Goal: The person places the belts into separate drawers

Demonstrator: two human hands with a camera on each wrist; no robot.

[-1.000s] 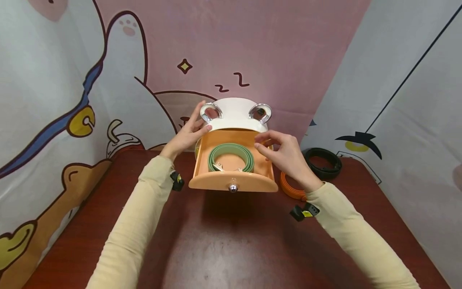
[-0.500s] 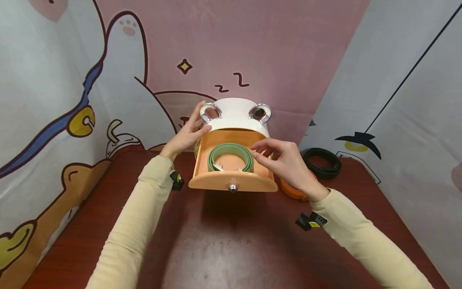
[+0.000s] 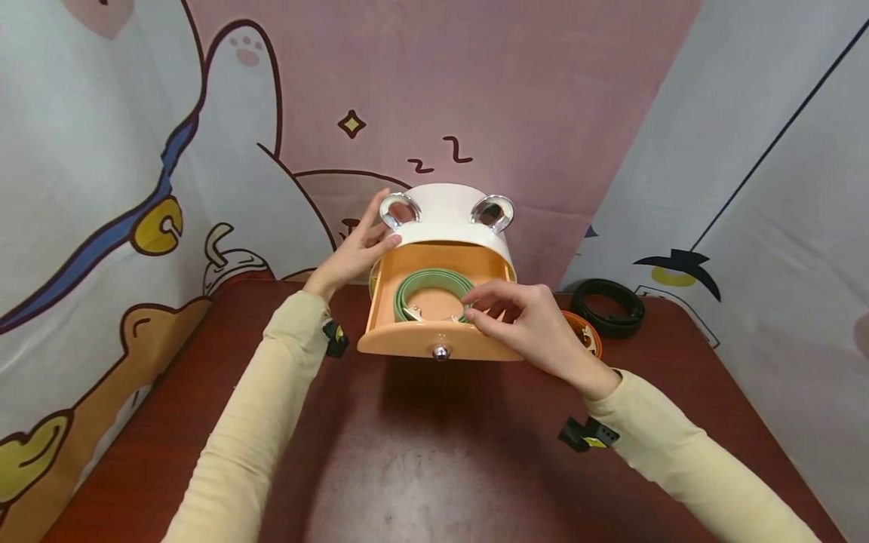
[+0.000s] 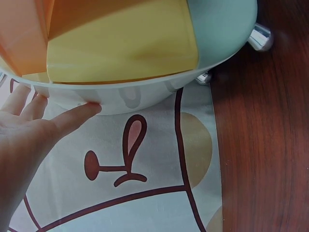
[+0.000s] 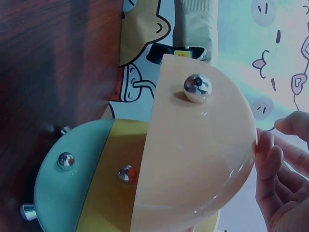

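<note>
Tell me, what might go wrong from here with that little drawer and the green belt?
The green belt lies coiled with no visible tie, so it could spring open if the right grip, at its edge, catches only one layer. The peach drawer juts far out of the white box; pressing on its front might tip the box forward, though the left grip touches the box's side.

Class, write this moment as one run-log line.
left hand: on cabinet | right hand: at green belt in open drawer, grip unclear | orange belt, black belt: on table
</note>
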